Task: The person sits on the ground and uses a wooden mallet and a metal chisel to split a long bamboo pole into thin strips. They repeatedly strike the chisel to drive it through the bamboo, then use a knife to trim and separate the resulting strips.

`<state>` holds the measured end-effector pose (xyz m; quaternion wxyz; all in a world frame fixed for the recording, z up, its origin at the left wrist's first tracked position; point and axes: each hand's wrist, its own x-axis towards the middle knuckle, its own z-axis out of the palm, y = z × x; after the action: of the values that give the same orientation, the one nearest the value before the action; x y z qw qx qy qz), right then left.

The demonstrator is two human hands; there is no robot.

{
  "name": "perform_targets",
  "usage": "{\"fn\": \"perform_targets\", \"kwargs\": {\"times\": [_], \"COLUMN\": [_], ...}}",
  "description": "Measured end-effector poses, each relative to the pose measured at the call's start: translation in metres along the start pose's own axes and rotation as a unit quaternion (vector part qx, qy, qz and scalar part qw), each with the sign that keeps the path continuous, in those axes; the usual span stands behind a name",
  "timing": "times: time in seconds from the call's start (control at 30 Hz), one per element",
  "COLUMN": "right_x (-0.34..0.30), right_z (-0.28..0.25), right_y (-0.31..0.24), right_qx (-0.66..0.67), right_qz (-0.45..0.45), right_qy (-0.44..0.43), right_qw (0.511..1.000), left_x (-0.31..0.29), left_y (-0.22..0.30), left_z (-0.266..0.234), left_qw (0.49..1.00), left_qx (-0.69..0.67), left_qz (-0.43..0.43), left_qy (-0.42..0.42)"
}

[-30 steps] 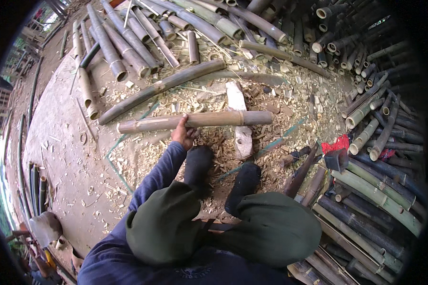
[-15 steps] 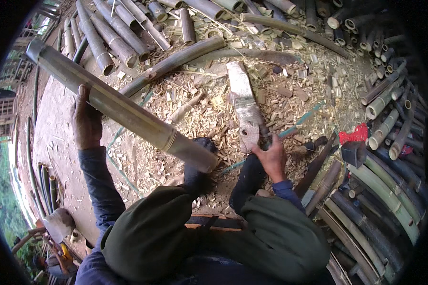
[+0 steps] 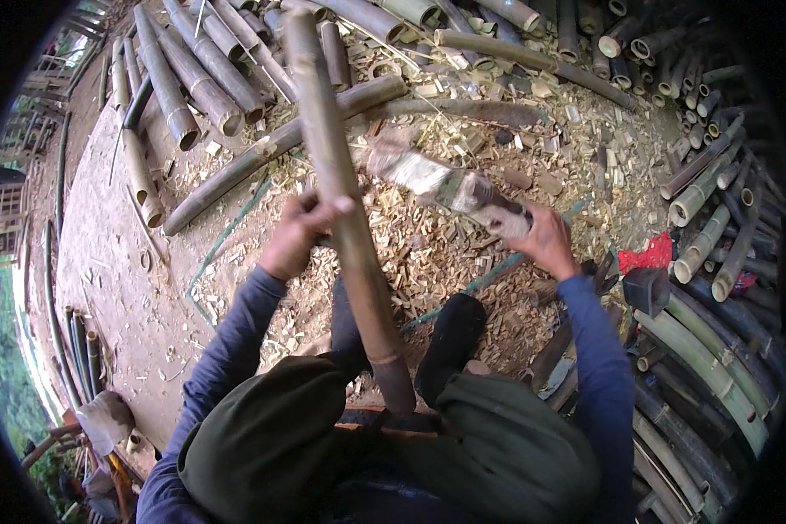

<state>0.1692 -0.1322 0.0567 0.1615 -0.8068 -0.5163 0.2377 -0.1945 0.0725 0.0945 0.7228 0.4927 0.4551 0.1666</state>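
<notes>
While you sit on the ground (image 3: 122, 288), which is strewn with pale bamboo chips, piles of cut bamboo poles lie around you: one stack (image 3: 192, 70) at upper left and another (image 3: 716, 227) along your right. Between your knees stands the bamboo pole (image 3: 341, 201) you are working on. Its long axis runs from its lower end near your dark boots (image 3: 450, 336) up and away from you, leaning slightly left, until it leaves the top of the view.

Your left hand (image 3: 299, 234) is closed around that pole at about mid-length, fingers wrapped on its left side. Your right hand (image 3: 546, 240) is closed on the handle of a broad chopping blade (image 3: 441, 183), which points up and left toward the pole. The blade's tip is near the pole but apart from it, to its right, so the left hand is the one on the pole.

The blade is blurred, and its edge cannot be made out. The pole's lower end is hidden behind your knees. A red cloth (image 3: 646, 256) lies just beside your right forearm.
</notes>
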Motion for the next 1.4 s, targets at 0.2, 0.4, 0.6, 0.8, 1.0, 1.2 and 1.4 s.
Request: {"fn": "perform_targets", "kwargs": {"times": [0.2, 0.4, 0.6, 0.8, 1.0, 1.2, 1.4], "right_x": [0.065, 0.062, 0.049, 0.003, -0.052, -0.064, -0.082], "right_z": [0.005, 0.006, 0.032, -0.007, 0.047, 0.030, 0.047], "right_y": [0.037, 0.032, 0.048, -0.049, -0.120, -0.087, -0.002], "right_qx": [0.017, 0.047, 0.251, 0.490, 0.413, -0.045, -0.216], "right_qz": [0.024, 0.078, 0.142, 0.072, -0.011, -0.023, -0.119], "right_qy": [-0.013, -0.034, 0.173, 0.100, -0.134, 0.119, 0.001], "right_qw": [0.999, 0.995, 0.942, 0.863, 0.901, 0.992, 0.969], "left_x": [0.018, 0.023, 0.030, 0.009, 0.005, -0.001, 0.000], "left_y": [-0.080, -0.113, -0.144, -0.105, -0.041, -0.022, -0.038], "left_z": [0.064, 0.097, 0.105, 0.101, 0.092, 0.060, -0.041], "left_qw": [0.982, 0.960, 0.916, 0.925, 0.976, 0.974, 0.976], "left_qx": [0.079, 0.208, 0.350, 0.341, -0.039, -0.214, -0.112], "left_qz": [-0.006, -0.012, 0.014, 0.058, 0.104, 0.072, 0.064], "left_qy": [-0.171, -0.188, -0.194, -0.157, -0.188, -0.016, 0.176]}}
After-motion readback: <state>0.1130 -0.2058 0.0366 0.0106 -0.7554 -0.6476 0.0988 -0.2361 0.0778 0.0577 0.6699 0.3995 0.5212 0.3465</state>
